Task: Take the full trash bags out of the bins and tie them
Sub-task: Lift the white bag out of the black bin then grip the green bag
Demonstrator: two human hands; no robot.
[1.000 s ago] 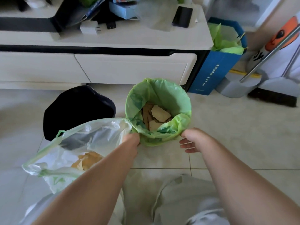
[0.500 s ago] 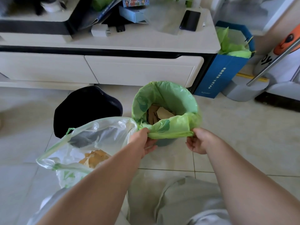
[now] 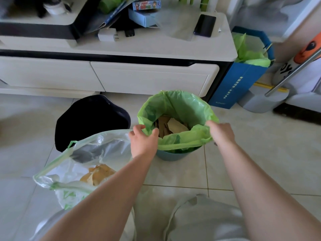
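A green trash bag [image 3: 185,106] lines a small teal bin [image 3: 171,155] on the floor, with brown paper scraps [image 3: 171,125] inside. Its near rim is peeled up off the bin. My left hand [image 3: 143,140] pinches the bag's left rim. My right hand [image 3: 221,132] grips the right rim. To the left lies a clear white trash bag [image 3: 83,164] with a green drawstring, open, holding brown waste. Behind it stands a black bin [image 3: 90,119].
A white low cabinet [image 3: 152,77] with drawers runs behind the bins, its top cluttered with boxes and a phone [image 3: 205,25]. A blue paper bag [image 3: 243,80] with green liners stands at the right, next to a grey base with a metal pole [image 3: 293,70].
Both hands have moved up from the bin's near edge to the sides of the green bag's rim, and the near rim has come off the bin.
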